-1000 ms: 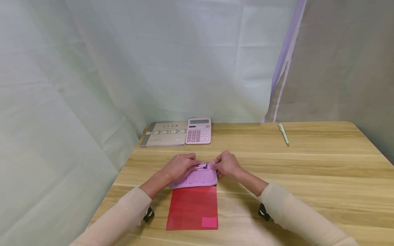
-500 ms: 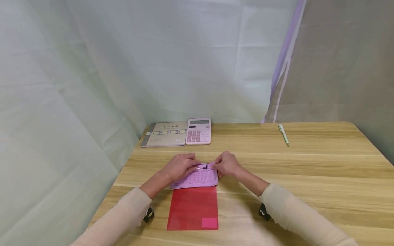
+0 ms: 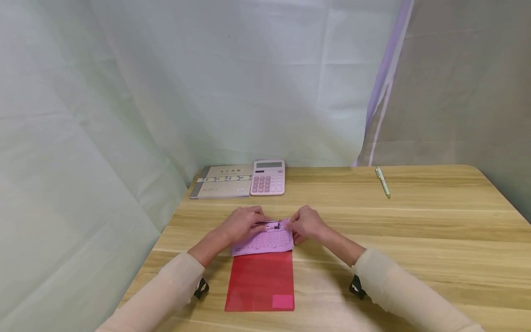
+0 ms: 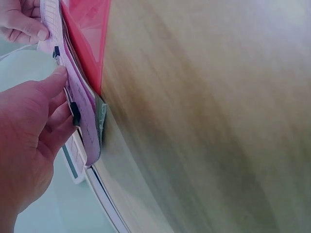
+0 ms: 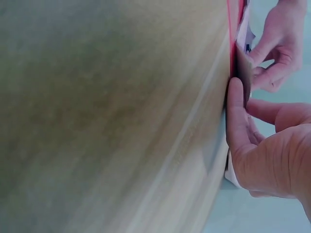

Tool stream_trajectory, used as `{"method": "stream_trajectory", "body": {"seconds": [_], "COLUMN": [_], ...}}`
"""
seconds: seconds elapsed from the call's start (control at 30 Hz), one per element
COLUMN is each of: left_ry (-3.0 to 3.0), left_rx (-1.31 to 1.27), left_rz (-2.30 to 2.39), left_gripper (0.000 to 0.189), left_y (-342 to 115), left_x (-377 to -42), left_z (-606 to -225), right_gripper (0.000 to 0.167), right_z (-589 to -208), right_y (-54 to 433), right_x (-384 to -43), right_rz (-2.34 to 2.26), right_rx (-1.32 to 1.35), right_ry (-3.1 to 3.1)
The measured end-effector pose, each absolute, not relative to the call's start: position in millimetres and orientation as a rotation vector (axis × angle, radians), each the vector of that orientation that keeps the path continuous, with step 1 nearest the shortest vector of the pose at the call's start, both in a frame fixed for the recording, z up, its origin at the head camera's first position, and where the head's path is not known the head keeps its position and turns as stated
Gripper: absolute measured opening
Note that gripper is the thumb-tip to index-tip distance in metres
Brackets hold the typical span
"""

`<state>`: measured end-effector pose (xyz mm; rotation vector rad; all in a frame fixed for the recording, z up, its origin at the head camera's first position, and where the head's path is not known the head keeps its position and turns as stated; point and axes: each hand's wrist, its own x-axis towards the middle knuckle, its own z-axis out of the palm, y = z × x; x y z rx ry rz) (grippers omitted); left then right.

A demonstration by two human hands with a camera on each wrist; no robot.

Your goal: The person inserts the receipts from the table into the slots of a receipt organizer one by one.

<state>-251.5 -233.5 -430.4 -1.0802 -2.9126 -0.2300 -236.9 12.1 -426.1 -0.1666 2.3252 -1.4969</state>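
Note:
A sheaf of pink printed forms (image 3: 271, 240) with grid lines lies over the far part of a red translucent folder (image 3: 260, 281). Along the forms' top edge runs a thin metal strip with small black pieces (image 4: 75, 114), like a paper fastener. My left hand (image 3: 244, 225) pinches that top edge, thumb on the near face between the black pieces in the left wrist view. At the top right corner my right hand (image 3: 308, 222) pinches the forms between thumb and fingers. In the right wrist view the right fingers (image 5: 236, 97) close on the sheets' edge.
Behind the hands, a beige notebook (image 3: 224, 182) lies beside a pink calculator (image 3: 268, 177). A pen (image 3: 382, 181) lies at the back right. The wooden table (image 3: 406, 249) ends at hanging pale cloth (image 3: 265, 92) at the back and left.
Hardly anything differs. Both hands keep their places on the pink forms, and the whole view has dropped by only a few pixels.

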Motion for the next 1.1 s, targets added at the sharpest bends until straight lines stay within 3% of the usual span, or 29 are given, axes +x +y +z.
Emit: {"method": "stream_trajectory", "body": {"seconds": [0.57, 0.9, 1.1], "left_ry": [-2.956, -3.013, -3.022], "left_rx": [-1.077, -1.075, -1.08], "left_rz": [-0.241, -0.234, -0.213], "left_gripper": [0.031, 0.03, 0.031], "left_y": [-228.9, -229.9, -230.9], "left_x": [-258.5, -268.4, -273.0], "left_z": [-427.6, -421.7, -419.1], "right_gripper": [0.013, 0.016, 0.021], "right_z": [-425.7, -408.1, -404.5], "right_y": [21.9, 67.7, 104.8], "right_x": [-239.6, -248.2, -249.1], "right_rz": [-1.511, -1.38, -1.262], "right_rx": [-0.143, -0.214, -0.394], "right_ry": [2.371, 2.521, 2.691]}}
